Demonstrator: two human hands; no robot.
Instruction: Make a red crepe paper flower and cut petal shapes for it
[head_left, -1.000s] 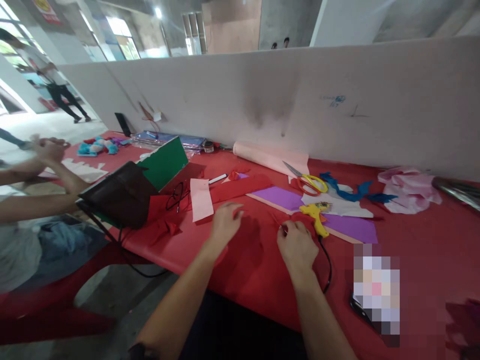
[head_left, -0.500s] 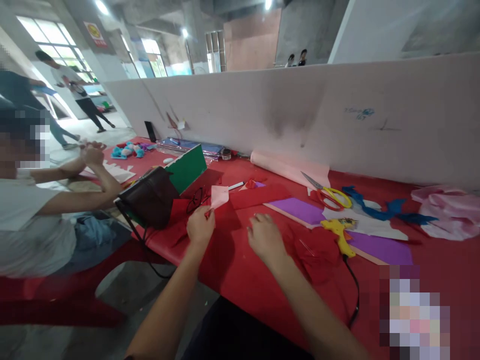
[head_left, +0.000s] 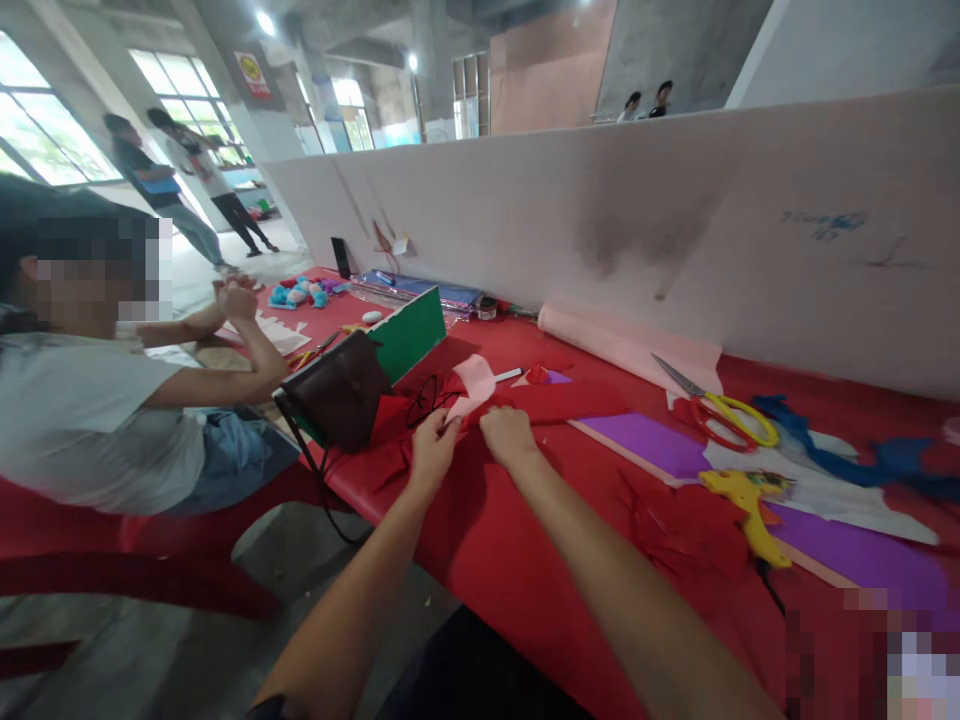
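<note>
Head view, centre of the frame: the person's left hand [head_left: 431,448] is closed, its fingertips pinched on the lower end of a pink paper piece [head_left: 475,380], which rises and curls over just above the two hands. The right hand [head_left: 510,436] sits just beside it, knuckles toward the camera and fingers curled down at the base of the same piece; whether it grips the paper or only rests against it cannot be told. Both hands lie over the red table cover [head_left: 487,540], with a long red paper strip [head_left: 577,400] running off to the right from behind them. Just left of the pink piece lie black-rimmed glasses [head_left: 422,398], and further left a dark brown bag [head_left: 339,390] leans against a green board [head_left: 411,330]. A white marker [head_left: 510,375] lies just behind the hands. To the right are a purple sheet [head_left: 649,445], yellow-handled scissors [head_left: 739,415], a yellow glue gun [head_left: 750,495] and crumpled red paper [head_left: 679,520]. A rolled pink sheet [head_left: 615,340] lies along the white partition. At the left edge sits another person in a white shirt [head_left: 82,420], hands raised together.
</note>
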